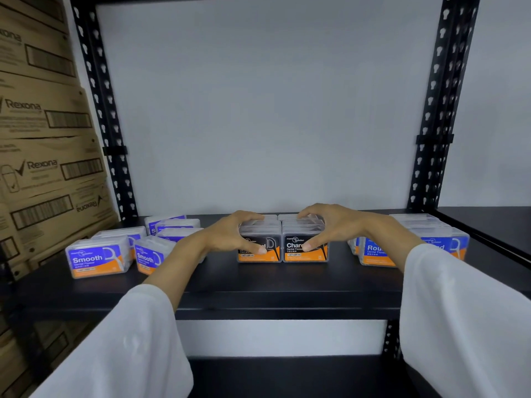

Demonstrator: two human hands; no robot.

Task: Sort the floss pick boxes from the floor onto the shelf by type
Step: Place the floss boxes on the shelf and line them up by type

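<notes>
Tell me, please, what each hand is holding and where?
Left hand grips the left Charcoal box, right hand the right Charcoal box; fingers on top, thumb on front.

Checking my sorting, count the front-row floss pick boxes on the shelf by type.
Blue-and-orange clear plastic Smooth boxes: 2
Black-and-orange clear plastic Charcoal boxes: 2
Blue-and-orange clear plastic Round boxes: 2
Total: 6
Rows behind are too hidden to count.

Even, soft light is filling the scene. Wide-angle distortion is bending the shelf posts, and the cardboard cartons are blurring at the left edge
</notes>
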